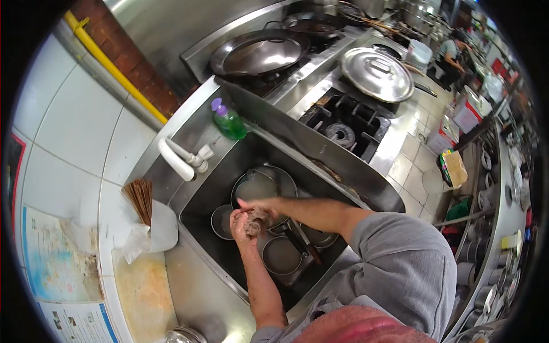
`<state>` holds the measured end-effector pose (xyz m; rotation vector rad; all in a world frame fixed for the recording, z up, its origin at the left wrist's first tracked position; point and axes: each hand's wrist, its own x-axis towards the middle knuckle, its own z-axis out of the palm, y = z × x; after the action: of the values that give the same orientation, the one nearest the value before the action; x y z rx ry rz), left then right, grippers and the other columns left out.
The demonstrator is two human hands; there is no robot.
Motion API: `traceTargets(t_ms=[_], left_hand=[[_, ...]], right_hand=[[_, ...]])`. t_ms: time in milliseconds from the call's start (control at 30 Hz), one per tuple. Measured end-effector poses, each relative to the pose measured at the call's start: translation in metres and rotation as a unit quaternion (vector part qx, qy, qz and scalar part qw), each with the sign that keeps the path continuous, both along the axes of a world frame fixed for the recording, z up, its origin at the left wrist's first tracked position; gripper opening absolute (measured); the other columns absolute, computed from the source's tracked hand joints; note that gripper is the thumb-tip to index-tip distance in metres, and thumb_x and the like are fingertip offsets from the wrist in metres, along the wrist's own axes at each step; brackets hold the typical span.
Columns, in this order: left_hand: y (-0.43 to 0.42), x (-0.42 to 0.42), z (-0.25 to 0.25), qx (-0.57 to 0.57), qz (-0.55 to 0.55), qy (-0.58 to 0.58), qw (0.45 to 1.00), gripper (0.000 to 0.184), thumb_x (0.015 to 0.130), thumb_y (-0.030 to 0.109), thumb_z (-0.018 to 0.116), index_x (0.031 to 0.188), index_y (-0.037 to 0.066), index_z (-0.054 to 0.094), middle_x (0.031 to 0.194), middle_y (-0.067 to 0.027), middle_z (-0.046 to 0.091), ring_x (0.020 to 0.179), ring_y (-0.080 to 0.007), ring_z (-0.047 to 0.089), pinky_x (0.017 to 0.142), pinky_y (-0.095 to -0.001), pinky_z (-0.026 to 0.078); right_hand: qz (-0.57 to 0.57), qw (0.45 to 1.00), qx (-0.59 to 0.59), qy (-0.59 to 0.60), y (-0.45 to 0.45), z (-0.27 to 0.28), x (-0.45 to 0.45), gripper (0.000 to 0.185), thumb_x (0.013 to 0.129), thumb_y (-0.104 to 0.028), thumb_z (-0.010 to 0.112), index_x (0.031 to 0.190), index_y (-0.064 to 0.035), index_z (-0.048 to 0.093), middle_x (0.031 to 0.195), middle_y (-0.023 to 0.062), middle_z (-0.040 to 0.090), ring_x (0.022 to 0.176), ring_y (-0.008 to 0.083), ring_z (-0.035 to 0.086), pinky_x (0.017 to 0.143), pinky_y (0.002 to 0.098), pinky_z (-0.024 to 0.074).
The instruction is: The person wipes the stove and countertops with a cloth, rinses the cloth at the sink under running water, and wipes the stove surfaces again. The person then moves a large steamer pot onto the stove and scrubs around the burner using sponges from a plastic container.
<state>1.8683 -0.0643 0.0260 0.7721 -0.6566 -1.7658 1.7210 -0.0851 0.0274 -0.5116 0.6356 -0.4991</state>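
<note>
Both my hands are together over the sink (200,246). My left hand (238,224) is closed around a crumpled grey-brown wad (253,223), a scouring pad or a rag; I cannot tell which. Pressed against the same wad from the other side is my right hand (264,208), its fingers partly smeared by motion. Below them in the sink lie a large round pot (290,182), a small bowl (220,223) and a round pan (283,255) beside a long dark handle (314,254). Another pan (320,237) sits partly hidden under my right forearm.
A white faucet (176,160) and a green soap bottle (230,124) with a purple pump stand at the sink's back. At left, a white container (164,228) holds thin brown sticks. A wok (260,54), a lidded pan (377,74) and a burner (341,135) lie beyond. Another person (450,57) crouches far right.
</note>
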Motion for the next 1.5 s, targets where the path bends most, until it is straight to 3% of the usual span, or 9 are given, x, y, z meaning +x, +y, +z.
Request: traceTargets(t_ms=[200, 333, 467, 667, 933, 1133, 1267, 1367, 1500], left_hand=[[0.035, -0.031, -0.001, -0.01, -0.137, -0.075, 0.988, 0.018, 0.076, -0.003, 0.061, 0.085, 0.007, 0.049, 0.077, -0.0052, 0.056, 0.066, -0.0154, 0.056, 0.059, -0.0277, 0.048], [0.051, -0.055, -0.005, -0.042, -0.098, -0.202, 0.974, 0.019, 0.074, -0.006, 0.057, 0.081, 0.007, 0.047, 0.069, -0.0018, 0.051, 0.058, -0.0114, 0.049, 0.05, -0.0257, 0.04], [0.06, -0.067, -0.001, -0.077, -0.109, -0.257, 0.957, 0.018, 0.072, -0.006, 0.055, 0.078, 0.007, 0.045, 0.065, 0.0007, 0.044, 0.056, -0.0112, 0.045, 0.05, -0.0272, 0.039], [0.076, -0.074, -0.036, -0.129, -0.081, -0.387, 0.909, 0.015, 0.075, -0.001, 0.056, 0.076, 0.007, 0.045, 0.069, 0.0009, 0.045, 0.063, -0.0114, 0.046, 0.056, -0.0281, 0.039], [0.176, -0.085, 0.117, -0.124, -0.007, -0.295, 0.947, 0.039, 0.088, 0.028, 0.062, 0.112, 0.004, 0.043, 0.106, -0.0105, 0.051, 0.096, -0.0193, 0.053, 0.08, -0.034, 0.047], [0.286, -0.17, 0.207, -0.288, -0.03, -0.216, 0.933, 0.049, 0.086, 0.037, 0.063, 0.114, 0.002, 0.044, 0.109, -0.0111, 0.052, 0.102, -0.0223, 0.052, 0.087, -0.0357, 0.045], [0.323, -0.287, 0.215, -0.328, -0.075, -0.206, 0.919, 0.041, 0.088, 0.031, 0.062, 0.114, 0.001, 0.049, 0.106, -0.0105, 0.056, 0.097, -0.0198, 0.056, 0.083, -0.0316, 0.045], [0.336, -0.378, 0.201, -0.301, -0.154, -0.177, 0.924, 0.039, 0.084, 0.013, 0.066, 0.117, -0.001, 0.051, 0.113, -0.011, 0.055, 0.104, -0.02, 0.054, 0.091, -0.032, 0.044], [0.334, -0.494, 0.152, -0.388, -0.234, -0.262, 0.852, 0.034, 0.083, 0.013, 0.066, 0.111, -0.003, 0.057, 0.12, -0.009, 0.053, 0.109, -0.0201, 0.051, 0.095, -0.0318, 0.04]], right_hand=[[0.087, 0.994, -0.048, 0.053, 0.066, -0.04, -0.027, 0.033, 0.078, -0.036, 0.068, 0.089, -0.0051, 0.066, 0.084, 0.0081, 0.067, 0.07, 0.022, 0.064, 0.054, 0.0352, 0.0503], [0.058, 0.982, -0.008, 0.178, 0.097, -0.005, -0.032, 0.01, 0.066, -0.012, 0.068, 0.061, -0.0105, 0.06, 0.052, -0.0002, 0.05, 0.042, 0.0126, 0.046, 0.034, 0.0278, 0.027], [-0.08, 0.964, -0.106, 0.23, 0.124, -0.005, -0.021, 0.007, 0.059, -0.006, 0.068, 0.06, -0.0062, 0.06, 0.052, 0.0051, 0.055, 0.045, 0.0168, 0.052, 0.036, 0.0334, 0.0356], [-0.108, 0.692, -0.371, 0.609, 0.176, -0.004, -0.014, 0.022, 0.063, -0.01, 0.067, 0.079, 0.0035, 0.063, 0.078, 0.0191, 0.066, 0.08, 0.0328, 0.066, 0.065, 0.0439, 0.0512], [-0.191, 0.766, -0.475, 0.388, 0.226, 0.093, -0.059, 0.081, 0.061, -0.021, 0.078, 0.126, -0.0071, 0.033, 0.104, 0.0224, 0.058, 0.093, 0.036, 0.06, 0.076, 0.0412, 0.0483], [-0.215, 0.888, -0.406, 0.03, 0.333, 0.204, -0.194, 0.067, 0.069, -0.019, 0.078, 0.12, -0.0015, 0.038, 0.099, 0.0072, 0.056, 0.089, 0.0147, 0.055, 0.072, 0.0296, 0.048], [-0.328, 0.847, -0.399, 0.124, 0.385, 0.211, -0.304, 0.039, 0.086, -0.025, 0.063, 0.117, -0.004, 0.054, 0.087, 0.0036, 0.062, 0.063, 0.0105, 0.056, 0.053, 0.0257, 0.048], [-0.382, 0.781, -0.484, 0.1, 0.413, 0.195, -0.389, 0.031, 0.095, -0.026, 0.048, 0.114, -0.0044, 0.059, 0.098, 0.0084, 0.065, 0.081, 0.0194, 0.06, 0.068, 0.0286, 0.0515], [-0.339, 0.579, -0.508, 0.54, 0.461, 0.173, -0.502, 0.027, 0.09, -0.025, 0.052, 0.114, -0.017, 0.063, 0.111, 0.0142, 0.057, 0.107, 0.0289, 0.05, 0.092, 0.0388, 0.0411]])
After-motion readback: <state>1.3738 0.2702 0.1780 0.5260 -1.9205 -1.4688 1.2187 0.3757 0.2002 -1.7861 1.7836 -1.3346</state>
